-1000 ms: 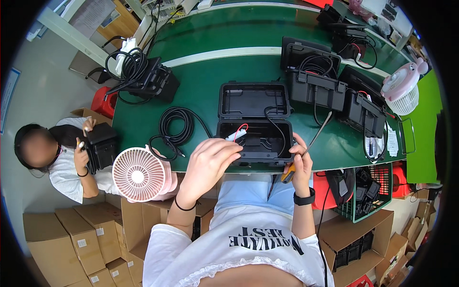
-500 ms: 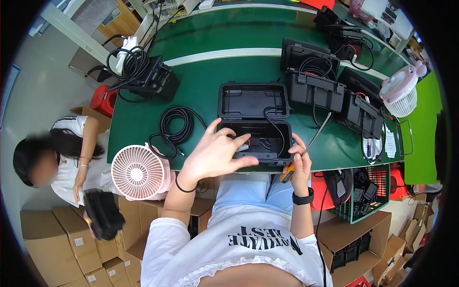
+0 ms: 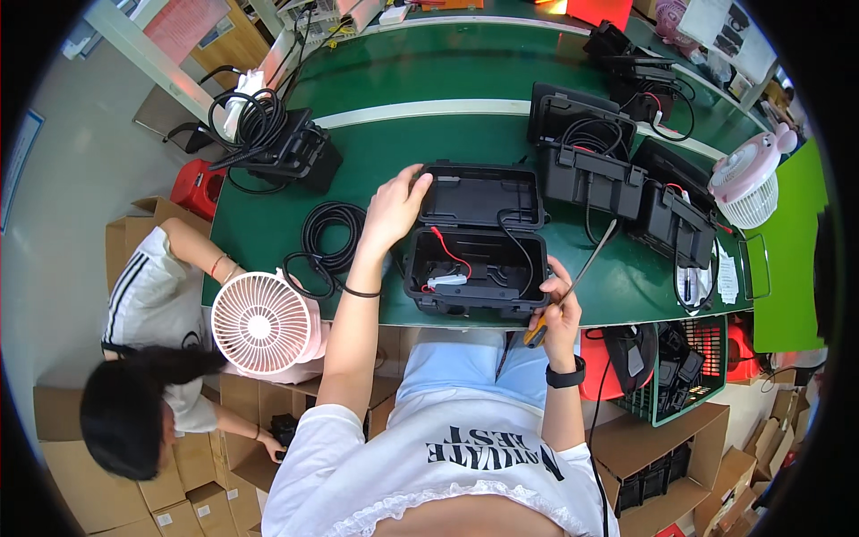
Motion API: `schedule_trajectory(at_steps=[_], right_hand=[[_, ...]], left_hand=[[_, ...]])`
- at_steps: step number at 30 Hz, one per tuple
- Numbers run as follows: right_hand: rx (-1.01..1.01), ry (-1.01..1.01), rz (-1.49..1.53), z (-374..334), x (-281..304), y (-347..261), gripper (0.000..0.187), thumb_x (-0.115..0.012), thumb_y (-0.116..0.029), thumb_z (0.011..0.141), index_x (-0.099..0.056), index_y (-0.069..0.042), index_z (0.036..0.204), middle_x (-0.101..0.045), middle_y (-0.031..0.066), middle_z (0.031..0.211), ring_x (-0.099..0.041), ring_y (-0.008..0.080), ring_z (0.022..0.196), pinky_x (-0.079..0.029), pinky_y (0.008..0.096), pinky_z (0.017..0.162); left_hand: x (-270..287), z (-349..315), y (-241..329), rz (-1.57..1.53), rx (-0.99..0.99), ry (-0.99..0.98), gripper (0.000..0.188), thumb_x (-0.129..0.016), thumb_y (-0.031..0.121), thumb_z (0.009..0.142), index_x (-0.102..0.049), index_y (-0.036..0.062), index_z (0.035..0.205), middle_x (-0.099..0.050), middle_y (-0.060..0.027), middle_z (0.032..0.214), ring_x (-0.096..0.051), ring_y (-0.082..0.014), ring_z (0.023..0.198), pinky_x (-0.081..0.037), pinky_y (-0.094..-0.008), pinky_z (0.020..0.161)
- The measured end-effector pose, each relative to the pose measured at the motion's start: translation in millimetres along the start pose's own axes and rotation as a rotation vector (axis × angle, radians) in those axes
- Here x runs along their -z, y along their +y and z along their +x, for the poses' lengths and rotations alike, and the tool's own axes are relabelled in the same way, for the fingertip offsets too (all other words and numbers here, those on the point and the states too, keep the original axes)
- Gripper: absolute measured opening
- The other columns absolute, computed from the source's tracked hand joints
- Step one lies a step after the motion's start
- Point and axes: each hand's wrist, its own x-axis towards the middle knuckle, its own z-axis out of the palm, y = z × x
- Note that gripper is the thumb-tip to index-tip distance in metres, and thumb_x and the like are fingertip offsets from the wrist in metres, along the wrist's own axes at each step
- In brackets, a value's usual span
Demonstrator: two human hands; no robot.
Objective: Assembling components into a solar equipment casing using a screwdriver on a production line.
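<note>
In front of me a black plastic box stands on the green table with its hinged lid raised back. My left hand grips the lid's left edge, fingers closed round the far corner. Inside the box lie a red wire lead, a small white connector and black cable pieces. At the box's right wall is my right hand, closed on a screwdriver with a yellow-and-black handle; the long metal shaft points up and to the right. Its fingertips rest by the box's near right corner.
A coiled black cable and a pink fan are on the left. More black boxes with cables stand at right, near another pink fan. A co-worker bends over cartons at left. A green crate sits below the table's right side.
My left hand has left the box's interior and moved up to the lid's left edge, uncovering the red lead and connector. The right hand keeps the screwdriver. The co-worker has bent down toward the cartons.
</note>
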Motion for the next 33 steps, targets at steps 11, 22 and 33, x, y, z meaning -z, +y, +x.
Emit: schedule_trajectory(at_steps=[11,22,33], right_hand=[[0.007,0.026,-0.094,-9,11,8,0.034,-0.081,-0.02,0.069,-0.065,-0.006,0.096,-0.056,0.0185,0.135,-0.045,0.0026,0.065,-0.037,0.0187,0.059],[0.045,-0.02,-0.089,-5,10,9,0.048,-0.081,-0.041,0.077,-0.064,-0.005,0.104,-0.054,0.0234,0.136,-0.056,0.0039,0.073,-0.042,0.0192,0.062],[-0.052,0.051,-0.084,-6,0,6,0.05,-0.073,-0.041,0.084,-0.059,-0.005,0.116,-0.057,0.0137,0.129,-0.051,0.0023,0.062,-0.041,0.0156,0.048]], left_hand=[[14,-27,15,-0.233,-0.125,0.195,0.033,-0.058,0.02,0.096,-0.056,0.0012,0.123,-0.06,-0.0177,0.116,-0.068,-0.0285,0.093,-0.053,-0.036,0.079],[31,-73,36,-0.43,-0.182,0.383,0.034,-0.059,0.0,0.091,-0.054,0.0018,0.125,-0.045,-0.0115,0.14,-0.051,-0.0214,0.124,-0.044,-0.0331,0.103],[-9,-144,11,-0.717,-0.394,0.374,0.06,-0.05,0.042,0.099,-0.037,0.0001,0.14,-0.022,-0.029,0.153,-0.024,-0.0389,0.143,-0.02,-0.0481,0.115]])
